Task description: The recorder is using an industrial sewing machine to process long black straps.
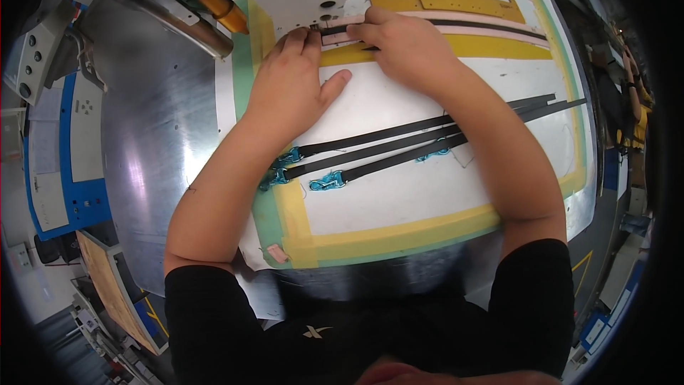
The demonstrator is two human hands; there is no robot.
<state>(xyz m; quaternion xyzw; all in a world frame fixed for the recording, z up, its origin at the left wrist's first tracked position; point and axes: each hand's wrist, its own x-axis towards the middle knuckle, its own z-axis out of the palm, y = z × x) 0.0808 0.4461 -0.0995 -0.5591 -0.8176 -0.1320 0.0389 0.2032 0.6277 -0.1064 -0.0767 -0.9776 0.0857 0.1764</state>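
A long black strap [491, 27] lies along a pink-edged channel, with a yellow strip [491, 46] beside it on the near side. Fingertips of my left hand [291, 80] rest at the strap's left end; the thumb stretches away from the fingers. Just to its right, my right hand [413, 50] has its bent fingers closed at the strap, partly hiding it. Nearer me, several loose black straps [377, 150] lie slantwise, their right part passing beneath my right forearm. Blue-wrapped metal hooks [328, 181] are at their left ends.
A yellow template [442, 1] lies at the back of the white board [399, 203], which has yellow and green tape borders. A metal machine cylinder [167, 14] overhangs at upper left, above a steel tabletop [157, 150]. A blue-and-white control panel [68, 157] stands far left.
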